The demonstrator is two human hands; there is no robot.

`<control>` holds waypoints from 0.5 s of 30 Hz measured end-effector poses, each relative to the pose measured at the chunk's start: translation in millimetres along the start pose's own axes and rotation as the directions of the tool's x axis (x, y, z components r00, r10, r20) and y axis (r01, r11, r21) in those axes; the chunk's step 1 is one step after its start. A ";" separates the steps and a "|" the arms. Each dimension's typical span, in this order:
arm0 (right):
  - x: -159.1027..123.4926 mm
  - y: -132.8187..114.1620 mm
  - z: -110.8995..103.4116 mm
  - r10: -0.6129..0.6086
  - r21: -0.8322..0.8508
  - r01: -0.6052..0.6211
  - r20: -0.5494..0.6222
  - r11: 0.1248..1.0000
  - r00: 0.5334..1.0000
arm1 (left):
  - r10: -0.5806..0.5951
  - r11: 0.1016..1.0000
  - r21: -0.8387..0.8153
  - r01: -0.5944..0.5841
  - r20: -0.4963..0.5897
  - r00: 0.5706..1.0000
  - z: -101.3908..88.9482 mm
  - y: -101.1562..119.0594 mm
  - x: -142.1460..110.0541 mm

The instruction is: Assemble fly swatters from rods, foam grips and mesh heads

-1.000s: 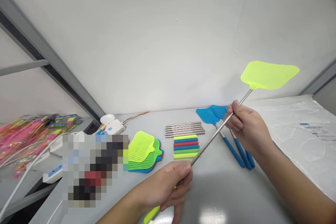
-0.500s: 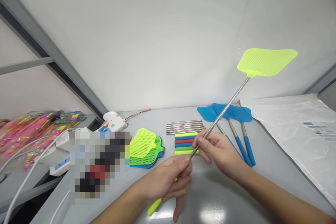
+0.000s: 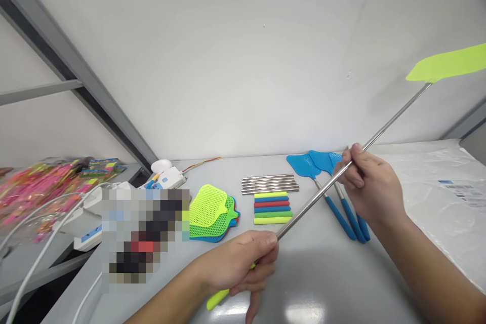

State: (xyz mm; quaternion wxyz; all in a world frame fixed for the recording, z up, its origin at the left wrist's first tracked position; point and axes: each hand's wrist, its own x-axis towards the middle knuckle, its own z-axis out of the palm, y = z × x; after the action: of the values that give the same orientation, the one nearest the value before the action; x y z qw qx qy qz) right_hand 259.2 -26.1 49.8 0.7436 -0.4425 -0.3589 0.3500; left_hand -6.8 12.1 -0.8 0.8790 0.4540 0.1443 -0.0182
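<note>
A yellow-green fly swatter with a metal rod slants up to the right across the view, its head partly past the right edge. My left hand is closed round the lower rod, just above the yellow-green grip. Higher up, my right hand pinches the rod between thumb and fingers. Behind the rod lie several coloured grips in a row, with bare metal rods above them. Blue fly swatters lie partly hidden behind my right hand.
Loose mesh swatter heads are stacked left of the grips. Power strips with white cables and a blurred-out patch sit further left. Bagged pink goods lie at the far left. A white plastic package covers the table's right side.
My right hand has moved up and right along with the swatter head, and the rod shows longer between my hands. My left hand stays nearly in place on the lower rod.
</note>
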 end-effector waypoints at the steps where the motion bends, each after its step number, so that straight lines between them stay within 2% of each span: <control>1: 0.7 -1.7 -1.3 -0.016 0.009 0.016 -0.016 1.000 1.000 | -0.002 1.000 0.008 0.002 0.013 1.000 -0.2 -0.2 -0.2; 7: 7.7 -12.4 -13.3 -0.115 0.049 0.121 -0.115 0.991 0.987 | -0.042 0.998 0.053 0.040 0.035 0.999 1.0 0.9 -1.5; 10: 12.5 -15.5 -19.8 -0.125 0.045 0.132 -0.129 0.990 0.984 | -0.053 0.997 0.061 0.051 0.032 0.998 0.9 0.5 -1.6; 15: 12.0 -3.4 -16.4 -0.166 -0.021 0.165 -0.159 0.986 0.973 | -0.040 0.996 0.086 0.036 0.044 0.998 -4.0 -1.8 -1.6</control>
State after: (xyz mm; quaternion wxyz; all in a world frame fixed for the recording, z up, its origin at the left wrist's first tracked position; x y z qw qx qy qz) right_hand 279.7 -23.9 49.9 0.7947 -0.4407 -0.3351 0.2488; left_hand -9.7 14.1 -4.0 0.8614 0.4879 0.1318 -0.0512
